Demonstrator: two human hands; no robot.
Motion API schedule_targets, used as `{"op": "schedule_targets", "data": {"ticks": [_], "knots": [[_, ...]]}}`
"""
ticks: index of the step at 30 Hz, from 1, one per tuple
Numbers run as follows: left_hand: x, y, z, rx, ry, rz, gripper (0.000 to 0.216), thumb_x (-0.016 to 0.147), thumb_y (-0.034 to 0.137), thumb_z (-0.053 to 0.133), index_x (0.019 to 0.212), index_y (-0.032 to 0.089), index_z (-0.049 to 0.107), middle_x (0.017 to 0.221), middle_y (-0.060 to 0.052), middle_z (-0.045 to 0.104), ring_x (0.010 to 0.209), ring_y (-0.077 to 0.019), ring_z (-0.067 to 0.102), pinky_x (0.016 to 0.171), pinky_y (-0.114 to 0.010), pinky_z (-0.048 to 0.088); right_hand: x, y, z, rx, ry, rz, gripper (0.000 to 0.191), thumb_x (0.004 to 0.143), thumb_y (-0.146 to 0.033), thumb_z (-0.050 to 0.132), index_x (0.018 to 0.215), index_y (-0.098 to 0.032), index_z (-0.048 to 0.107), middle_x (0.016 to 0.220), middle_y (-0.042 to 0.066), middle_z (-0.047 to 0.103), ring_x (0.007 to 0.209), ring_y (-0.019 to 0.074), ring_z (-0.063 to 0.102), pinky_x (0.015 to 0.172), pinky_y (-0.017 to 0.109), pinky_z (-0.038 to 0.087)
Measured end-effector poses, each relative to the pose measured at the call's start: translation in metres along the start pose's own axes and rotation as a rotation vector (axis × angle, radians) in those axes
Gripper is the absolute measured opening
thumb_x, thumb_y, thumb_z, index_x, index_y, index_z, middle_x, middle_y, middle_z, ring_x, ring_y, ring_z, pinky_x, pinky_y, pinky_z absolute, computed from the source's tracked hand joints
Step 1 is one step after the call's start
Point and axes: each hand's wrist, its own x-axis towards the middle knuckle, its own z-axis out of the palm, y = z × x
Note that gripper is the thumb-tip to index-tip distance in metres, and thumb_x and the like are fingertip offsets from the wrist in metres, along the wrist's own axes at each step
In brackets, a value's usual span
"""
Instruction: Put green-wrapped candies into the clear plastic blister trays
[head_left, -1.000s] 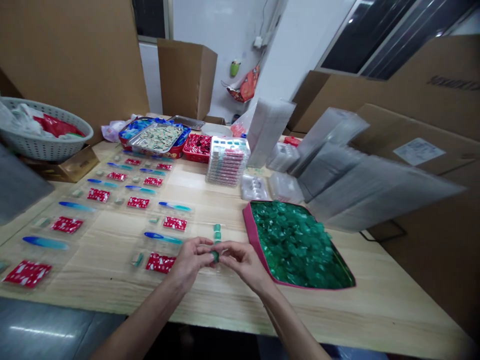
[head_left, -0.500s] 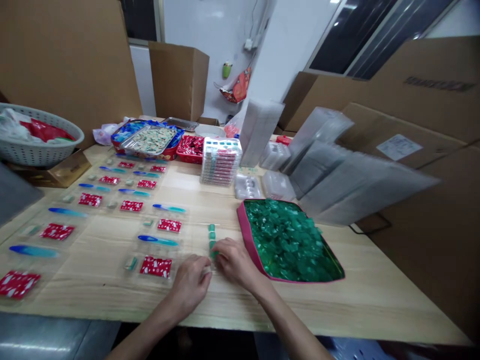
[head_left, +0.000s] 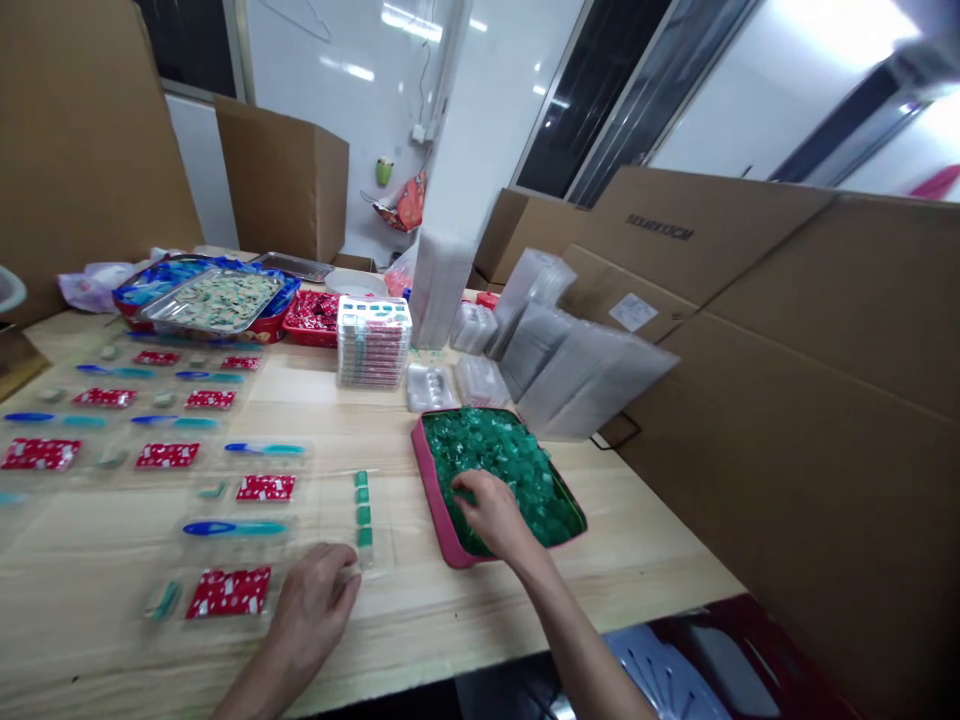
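My right hand (head_left: 491,512) reaches into the pink tray (head_left: 434,486), its curled fingers resting on the heap of green wrapped candies (head_left: 501,463). What those fingers hold is hidden. My left hand (head_left: 313,606) lies on the wooden table, its fingertips at the near corner of a clear plastic tray (head_left: 352,515). In that clear tray several green candies (head_left: 362,508) sit in a short column. Just left of my left hand lies a red packet (head_left: 229,592) in another clear tray.
Rows of clear trays with red packets (head_left: 166,455) and blue tools (head_left: 234,527) cover the table's left. At the back are a metal tray of candies (head_left: 211,300), a red basket (head_left: 311,312), a stack of filled trays (head_left: 373,342) and leaning clear packs (head_left: 581,365). Cardboard boxes (head_left: 787,400) wall the right.
My right hand left the clear tray and moved right into the pink tray of green candies. The left hand stayed at the clear tray's corner. The view swung to the right.
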Motion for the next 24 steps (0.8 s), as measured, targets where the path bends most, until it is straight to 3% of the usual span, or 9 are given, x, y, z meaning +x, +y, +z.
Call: {"op": "schedule_targets", "data": {"ticks": [4, 11, 13, 16, 19, 24], "knots": [[0.0, 0.0, 0.0, -0.019, 0.013, 0.003, 0.015, 0.075, 0.024, 0.047, 0.076, 0.02, 0.061, 0.078, -0.007, 0.069, 0.076, -0.0234, 0.065, 0.068, -0.034, 0.05, -0.001, 0.012, 0.006, -0.165, -0.147, 0.006, 0.018, 0.07, -0.003, 0.059, 0.079, -0.018, 0.064, 0.085, 0.006, 0.068, 0.087, 0.0219, 0.059, 0.075, 0.031, 0.037], [-0.001, 0.002, -0.003, -0.023, 0.009, 0.006, 0.014, 0.075, 0.026, 0.048, 0.074, 0.021, 0.061, 0.076, -0.006, 0.069, 0.074, -0.0226, 0.065, 0.066, -0.033, 0.05, -0.008, 0.01, 0.006, -0.054, -0.097, 0.005, 0.017, 0.068, -0.003, 0.056, 0.073, -0.018, 0.059, 0.08, 0.003, 0.065, 0.084, 0.0198, 0.057, 0.076, 0.031, 0.035], [-0.001, 0.002, -0.003, -0.031, 0.004, 0.009, 0.015, 0.075, 0.027, 0.048, 0.075, 0.021, 0.061, 0.078, -0.007, 0.069, 0.075, -0.0227, 0.065, 0.067, -0.033, 0.05, -0.009, 0.011, 0.0, 0.057, -0.023, 0.059, 0.013, 0.069, -0.007, 0.057, 0.073, -0.019, 0.059, 0.076, 0.002, 0.064, 0.08, 0.0199, 0.058, 0.076, 0.032, 0.038], [-0.002, 0.003, -0.004, -0.041, -0.006, 0.01, 0.015, 0.075, 0.027, 0.048, 0.075, 0.021, 0.062, 0.078, -0.007, 0.069, 0.076, -0.023, 0.065, 0.068, -0.034, 0.05, -0.012, 0.006, -0.009, 0.417, 0.053, 0.102, 0.012, 0.071, -0.016, 0.061, 0.083, -0.019, 0.06, 0.082, 0.003, 0.066, 0.078, 0.0191, 0.06, 0.074, 0.031, 0.044], [-0.002, 0.005, -0.004, -0.074, -0.002, -0.019, 0.015, 0.074, 0.026, 0.049, 0.075, 0.02, 0.063, 0.078, -0.007, 0.069, 0.077, -0.0232, 0.064, 0.07, -0.035, 0.049, -0.016, -0.011, -0.011, 0.766, -0.039, 0.094, 0.017, 0.073, -0.022, 0.065, 0.09, -0.018, 0.064, 0.083, 0.004, 0.067, 0.074, 0.0165, 0.06, 0.07, 0.029, 0.048], [0.0, 0.015, -0.001, -0.391, -0.019, -0.134, 0.015, 0.075, 0.026, 0.051, 0.074, 0.017, 0.063, 0.075, -0.006, 0.068, 0.074, -0.0205, 0.063, 0.071, -0.032, 0.049, -0.022, -0.045, 0.011, 0.953, -0.126, 0.067, 0.018, 0.072, -0.027, 0.071, 0.088, -0.019, 0.068, 0.078, 0.003, 0.064, 0.071, 0.0151, 0.058, 0.067, 0.027, 0.048]]}}
